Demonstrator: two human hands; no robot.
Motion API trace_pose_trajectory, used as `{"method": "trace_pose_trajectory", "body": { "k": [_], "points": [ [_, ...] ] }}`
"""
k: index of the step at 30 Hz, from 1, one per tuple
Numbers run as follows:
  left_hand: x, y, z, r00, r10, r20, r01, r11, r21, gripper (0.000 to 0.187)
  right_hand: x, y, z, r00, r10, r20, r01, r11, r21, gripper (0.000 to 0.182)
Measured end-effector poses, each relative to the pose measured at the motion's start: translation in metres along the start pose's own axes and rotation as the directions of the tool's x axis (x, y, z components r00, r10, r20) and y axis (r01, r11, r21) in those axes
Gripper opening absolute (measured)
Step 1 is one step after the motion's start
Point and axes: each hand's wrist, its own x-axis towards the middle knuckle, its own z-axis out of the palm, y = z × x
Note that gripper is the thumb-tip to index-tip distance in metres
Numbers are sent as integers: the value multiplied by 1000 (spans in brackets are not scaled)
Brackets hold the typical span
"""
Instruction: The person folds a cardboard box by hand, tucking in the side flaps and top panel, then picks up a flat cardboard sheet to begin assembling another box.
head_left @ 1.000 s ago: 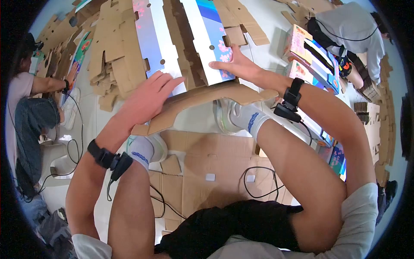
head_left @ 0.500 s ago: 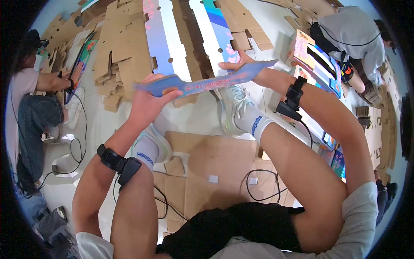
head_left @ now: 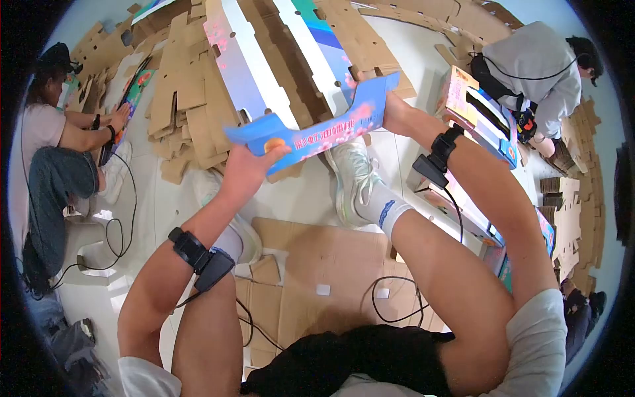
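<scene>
Printed end panel [head_left: 331,135] swung up at the carton [head_left: 261,73].
A second earlier its brown side showed; now its blue face did, upright, partly screening the carton's near end. Left hand [head_left: 248,173], nearly closed, pinched the panel's left end, thumb in front; right hand [head_left: 398,114] sat at its right end, fingers mostly hidden, grip couldn't be told.

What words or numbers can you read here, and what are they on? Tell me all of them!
"彩虹油蟠桃": on the blue flap.
Small marks right of those characters, same flap: too small to read.
Marks on the pink box end at upper right: too blurred to read.
Blue marks on the sock: too small to tell if they're letters.
</scene>
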Motion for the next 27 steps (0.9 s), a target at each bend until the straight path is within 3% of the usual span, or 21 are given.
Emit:
{"method": "trace_pose_trajectory", "body": {
  "k": [3,6,9,12,15,18,20,21,22,27],
  "points": [
    [-3,-4,-7,993,-109,51,108,994,22,47,-9,-5,18,985,-110,-134,84,979,-187,71],
    [-3,-2,-14,983,-176,59,176,984,11,50,-5,-7,9,994,81,-79,-85,995,-43,68],
    [-6,9,-16,975,-224,-7,224,972,70,53,-7,-11,5,988,146,40,-144,988,-48,70],
    [-3,11,-9,941,-238,-242,241,970,-16,68,-2,-5,20,986,120,-119,-124,992,-26,54],
    [9,20,-11,916,-236,-325,194,969,-155,89,21,7,7,990,77,-117,-90,990,-109,49],
    [26,9,-41,896,-411,167,442,804,-398,100,38,2,-8,978,202,-41,-206,973,-108,53],
    [30,9,-47,878,-451,158,475,791,-384,82,56,13,-8,996,84,-29,-87,988,-128,57],
    [25,13,-48,880,-450,151,471,792,-389,73,58,13,-10,1000,8,-23,-11,988,-156,59],
    [18,26,-38,926,-376,35,360,850,-385,93,39,-5,5,999,-10,-32,4,981,-192,62],
    [-22,89,-30,981,-192,-17,175,924,-341,92,-53,-81,48,999,-49,14,50,960,-275,58]
  ]
}}
